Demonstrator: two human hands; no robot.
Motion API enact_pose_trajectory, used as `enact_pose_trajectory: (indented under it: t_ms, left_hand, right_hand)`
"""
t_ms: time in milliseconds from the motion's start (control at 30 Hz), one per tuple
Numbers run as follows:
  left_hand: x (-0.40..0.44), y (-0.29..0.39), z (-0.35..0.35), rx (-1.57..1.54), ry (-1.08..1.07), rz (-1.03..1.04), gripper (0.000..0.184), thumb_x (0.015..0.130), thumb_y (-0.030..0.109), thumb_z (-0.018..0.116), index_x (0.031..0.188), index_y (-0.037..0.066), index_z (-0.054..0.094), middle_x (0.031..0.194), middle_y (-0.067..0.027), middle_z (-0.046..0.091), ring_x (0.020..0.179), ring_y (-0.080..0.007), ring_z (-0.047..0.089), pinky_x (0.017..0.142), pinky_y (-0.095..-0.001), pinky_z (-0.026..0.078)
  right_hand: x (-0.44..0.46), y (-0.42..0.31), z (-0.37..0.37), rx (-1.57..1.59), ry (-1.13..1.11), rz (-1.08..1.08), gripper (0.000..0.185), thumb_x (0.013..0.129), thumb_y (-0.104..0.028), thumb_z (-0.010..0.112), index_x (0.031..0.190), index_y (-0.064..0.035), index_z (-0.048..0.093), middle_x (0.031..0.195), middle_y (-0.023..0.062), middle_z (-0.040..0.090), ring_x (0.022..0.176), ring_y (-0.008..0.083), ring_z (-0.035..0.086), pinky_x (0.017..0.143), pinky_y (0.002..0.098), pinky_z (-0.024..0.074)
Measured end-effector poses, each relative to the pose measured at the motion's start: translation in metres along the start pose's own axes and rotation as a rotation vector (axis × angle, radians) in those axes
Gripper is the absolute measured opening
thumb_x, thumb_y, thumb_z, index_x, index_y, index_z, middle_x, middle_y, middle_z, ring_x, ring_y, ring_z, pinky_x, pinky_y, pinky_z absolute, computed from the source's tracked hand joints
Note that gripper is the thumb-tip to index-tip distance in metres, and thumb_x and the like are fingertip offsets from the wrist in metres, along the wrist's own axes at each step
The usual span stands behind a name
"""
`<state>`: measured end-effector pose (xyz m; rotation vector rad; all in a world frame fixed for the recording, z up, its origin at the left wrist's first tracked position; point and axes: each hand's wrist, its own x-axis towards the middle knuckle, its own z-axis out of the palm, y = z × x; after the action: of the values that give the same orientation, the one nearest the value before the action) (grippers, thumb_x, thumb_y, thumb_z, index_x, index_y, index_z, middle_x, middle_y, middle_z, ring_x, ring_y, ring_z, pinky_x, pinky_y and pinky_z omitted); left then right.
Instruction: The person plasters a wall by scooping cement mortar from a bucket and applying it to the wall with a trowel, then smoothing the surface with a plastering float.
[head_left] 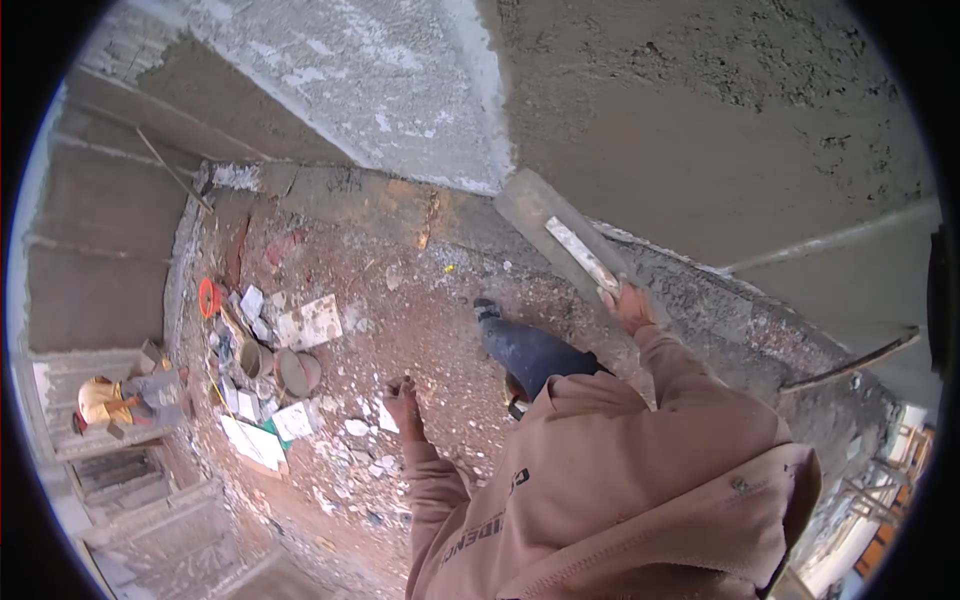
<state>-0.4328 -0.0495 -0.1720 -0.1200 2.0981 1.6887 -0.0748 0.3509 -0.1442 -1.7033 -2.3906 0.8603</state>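
My right hand (630, 306) is closed around the pale handle of a plastering trowel (532, 206). Its long, flat grey blade slants up and left, with the far end at the lower edge of the wall, by the border between pale rough surface and smooth grey plaster (640, 150). Whether the blade touches the wall I cannot tell. Over the rubble-strewn ground, my left hand (403, 404) hangs low with its fingers curled in. What those fingers hold, if anything, is too small to make out.
Buckets (298, 372) of grey mix, an orange bucket (209, 297) and scattered boards (310, 322) lie on the ground at left. Beyond them, another person (105, 400) is by the left wall. A wooden pole (850, 358) sticks out at right. Loose rubble covers the floor.
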Motion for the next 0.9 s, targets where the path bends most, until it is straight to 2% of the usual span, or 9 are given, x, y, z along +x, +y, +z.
enact_pose_trajectory:
  t_ms: [67,167,300,333,400,467,500,700,900]
  left_hand:
    - [0.08,0.071,0.032,0.099,-0.163,0.281,0.012,0.089,0.0,0.057,0.1,0.004,0.062,0.097,-0.0089,0.068,0.081,-0.0143,0.065,0.069,-0.0252,0.049]
    - [0.166,0.181,0.094,0.103,-0.308,0.266,0.01,0.084,-0.003,0.062,0.093,0.0,0.064,0.091,-0.0079,0.067,0.086,-0.013,0.064,0.079,-0.0257,0.051]
    - [0.221,0.301,0.185,0.253,-0.489,0.504,0.011,0.083,-0.005,0.06,0.092,-0.001,0.065,0.094,-0.0098,0.069,0.086,-0.0134,0.064,0.082,-0.0264,0.052]
    - [0.231,0.322,0.207,0.237,-0.52,0.58,0.012,0.083,-0.006,0.06,0.092,-0.001,0.065,0.094,-0.0095,0.069,0.085,-0.0128,0.064,0.08,-0.0259,0.051]
    - [0.262,0.354,0.249,0.242,-0.549,0.732,0.012,0.083,-0.005,0.061,0.094,-0.003,0.066,0.093,-0.0102,0.07,0.082,-0.0115,0.063,0.077,-0.024,0.05]
    - [0.281,0.395,0.291,0.154,-0.597,0.861,0.012,0.084,-0.003,0.064,0.096,-0.004,0.066,0.094,-0.0111,0.071,0.082,-0.0127,0.064,0.077,-0.0259,0.051]
    - [0.272,0.424,0.309,0.266,-0.544,0.953,0.014,0.085,-0.001,0.064,0.098,-0.005,0.065,0.096,-0.0124,0.07,0.084,-0.0148,0.064,0.079,-0.0289,0.052]
    - [0.312,0.517,0.402,0.145,-0.489,1.824,0.039,0.092,0.011,0.066,0.125,-0.003,0.051,0.13,-0.0218,0.055,0.108,-0.0296,0.06,0.095,-0.0442,0.049]
    - [0.409,0.506,0.481,0.114,-0.283,2.264,0.056,0.094,0.032,0.066,0.139,0.006,0.045,0.15,-0.0236,0.037,0.133,-0.0413,0.043,0.11,-0.0563,0.035]
  right_hand:
    - [0.043,-0.081,0.009,0.177,0.136,-0.041,0.054,0.092,-0.046,0.062,0.126,-0.0039,0.057,0.102,0.0296,0.068,0.095,0.0478,0.065,0.083,0.055,0.0516]
    - [0.12,-0.233,-0.002,0.503,0.606,-0.279,0.048,0.092,-0.038,0.064,0.122,-0.0019,0.055,0.099,0.0285,0.067,0.091,0.0477,0.065,0.077,0.0523,0.0519]
    - [0.212,-0.387,-0.062,0.746,0.943,-0.372,0.047,0.09,-0.024,0.059,0.123,0.0076,0.047,0.093,0.0217,0.059,0.081,0.0336,0.062,0.072,0.0465,0.0507]
    - [0.231,-0.412,-0.078,0.799,1.035,-0.383,0.052,0.086,-0.019,0.06,0.128,0.007,0.045,0.102,0.0291,0.059,0.089,0.0451,0.061,0.079,0.0513,0.0481]
    - [0.265,-0.454,-0.11,0.829,1.262,-0.408,0.053,0.083,-0.019,0.06,0.127,0.0074,0.045,0.097,0.0271,0.06,0.083,0.0416,0.062,0.074,0.0488,0.0506]
    - [0.298,-0.483,-0.138,0.808,1.395,-0.385,0.051,0.087,-0.028,0.06,0.121,0.006,0.044,0.084,0.0171,0.055,0.063,0.0275,0.057,0.054,0.0451,0.0478]
    - [0.3,-0.496,-0.156,0.851,1.391,-0.376,0.049,0.09,-0.027,0.064,0.12,0.0065,0.046,0.09,0.0216,0.059,0.074,0.0331,0.063,0.065,0.0441,0.0522]
    - [0.358,-0.519,-0.203,0.476,1.672,-0.161,0.063,0.09,-0.038,0.069,0.125,0.0068,0.042,0.105,0.0218,0.06,0.074,0.0357,0.065,0.065,0.0476,0.0521]
    - [0.379,-0.456,-0.129,0.588,1.621,-0.195,0.058,0.09,-0.032,0.069,0.116,0.011,0.042,0.082,0.0241,0.061,0.068,0.0412,0.066,0.061,0.0499,0.0522]
